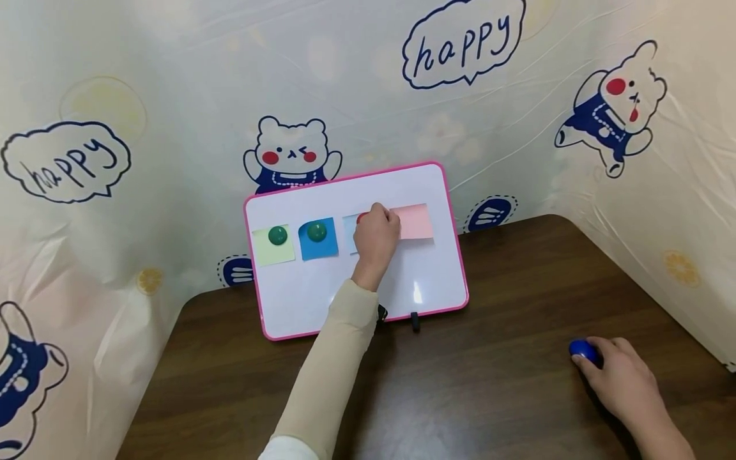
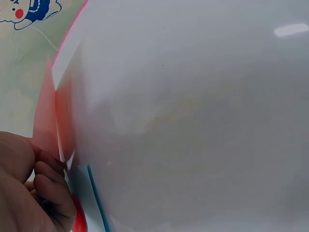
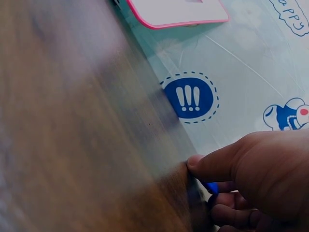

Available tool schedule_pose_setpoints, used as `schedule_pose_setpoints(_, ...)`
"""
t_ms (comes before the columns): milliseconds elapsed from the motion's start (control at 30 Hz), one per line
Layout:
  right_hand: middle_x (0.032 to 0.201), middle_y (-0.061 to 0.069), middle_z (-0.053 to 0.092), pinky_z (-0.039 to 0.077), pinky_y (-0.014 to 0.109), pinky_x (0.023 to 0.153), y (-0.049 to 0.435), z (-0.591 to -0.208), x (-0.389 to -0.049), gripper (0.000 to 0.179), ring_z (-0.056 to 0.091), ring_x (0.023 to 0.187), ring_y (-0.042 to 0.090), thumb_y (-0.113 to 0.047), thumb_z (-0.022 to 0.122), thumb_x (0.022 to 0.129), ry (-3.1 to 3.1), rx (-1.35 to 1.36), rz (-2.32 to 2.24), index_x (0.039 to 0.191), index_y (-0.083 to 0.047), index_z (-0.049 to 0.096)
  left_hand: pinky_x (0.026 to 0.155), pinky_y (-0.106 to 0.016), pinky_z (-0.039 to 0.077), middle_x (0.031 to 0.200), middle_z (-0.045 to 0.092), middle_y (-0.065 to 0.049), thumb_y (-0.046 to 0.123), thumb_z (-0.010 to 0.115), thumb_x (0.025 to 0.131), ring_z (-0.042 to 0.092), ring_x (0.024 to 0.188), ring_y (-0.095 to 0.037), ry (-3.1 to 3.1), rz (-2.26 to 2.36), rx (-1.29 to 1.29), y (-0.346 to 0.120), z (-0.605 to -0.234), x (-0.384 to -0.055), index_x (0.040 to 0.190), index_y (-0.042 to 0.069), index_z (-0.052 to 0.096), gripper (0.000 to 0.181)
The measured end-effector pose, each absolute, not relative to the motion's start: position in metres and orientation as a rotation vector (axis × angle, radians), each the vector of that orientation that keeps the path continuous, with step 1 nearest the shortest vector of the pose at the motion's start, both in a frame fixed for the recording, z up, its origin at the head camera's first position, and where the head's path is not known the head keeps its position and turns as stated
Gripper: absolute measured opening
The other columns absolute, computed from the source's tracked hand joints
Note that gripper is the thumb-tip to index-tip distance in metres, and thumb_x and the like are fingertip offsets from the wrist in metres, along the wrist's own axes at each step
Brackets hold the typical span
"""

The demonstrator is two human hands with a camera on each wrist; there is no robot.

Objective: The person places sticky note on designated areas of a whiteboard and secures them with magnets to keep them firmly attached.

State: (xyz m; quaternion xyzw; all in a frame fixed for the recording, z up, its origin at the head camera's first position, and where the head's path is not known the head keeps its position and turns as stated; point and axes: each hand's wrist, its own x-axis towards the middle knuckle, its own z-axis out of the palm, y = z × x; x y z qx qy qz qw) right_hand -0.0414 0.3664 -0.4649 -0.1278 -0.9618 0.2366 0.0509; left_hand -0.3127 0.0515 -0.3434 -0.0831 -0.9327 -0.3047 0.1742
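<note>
A white whiteboard (image 1: 356, 294) with a pink frame leans at the back of the table. Over its middle, my left hand (image 1: 376, 233) pinches the near edge of a pink sticky note (image 1: 415, 222), whose far part stands away from the board in the left wrist view. Partly behind that hand are a light blue note (image 1: 349, 236) and a red magnet (image 1: 361, 218). Farther left, one green magnet (image 1: 278, 236) sits on a pale green note (image 1: 275, 255), another on a blue note (image 1: 319, 249). At the table's right, my right hand (image 1: 623, 380) grips a blue magnet (image 1: 583, 351).
The brown wooden table (image 1: 489, 370) carries the board. Black clip-like feet (image 1: 415, 321) show at the board's lower edge. A printed cloth (image 1: 368, 96) with cartoon bears hangs behind and along the sides.
</note>
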Motion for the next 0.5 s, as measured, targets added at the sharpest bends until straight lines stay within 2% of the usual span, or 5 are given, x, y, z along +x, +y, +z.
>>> schedule_pose_setpoints(333, 0.116, 0.038, 0.047, 0.043, 0.068, 0.077, 0.3651, -0.4635, -0.0427, 0.051, 0.051, 0.102, 0.058, -0.022, 0.068, 0.097, -2.941, -0.405, 0.728, 0.126, 0.017, 0.053, 0.048, -0.029, 0.041, 0.058, 0.051, -0.007, 0.021, 0.056, 0.101, 0.051, 0.049, -0.020, -2.684, -0.746, -0.199, 0.0546, -0.3388, -0.3123, 0.089, 0.003, 0.058, 0.022)
schedule_pose_setpoints(500, 0.113, 0.037, 0.049, 0.044, 0.066, 0.076, 0.3651, -0.4630, -0.0425, 0.052, 0.053, 0.099, 0.057, -0.022, 0.068, 0.096, -2.946, -0.405, 0.728, 0.125, 0.018, 0.053, 0.050, -0.030, 0.044, 0.058, 0.052, -0.008, 0.022, 0.056, 0.101, 0.053, 0.049, -0.021, -2.729, -0.681, -0.189, 0.0566, -0.3354, -0.3123, 0.095, 0.000, 0.061, 0.023)
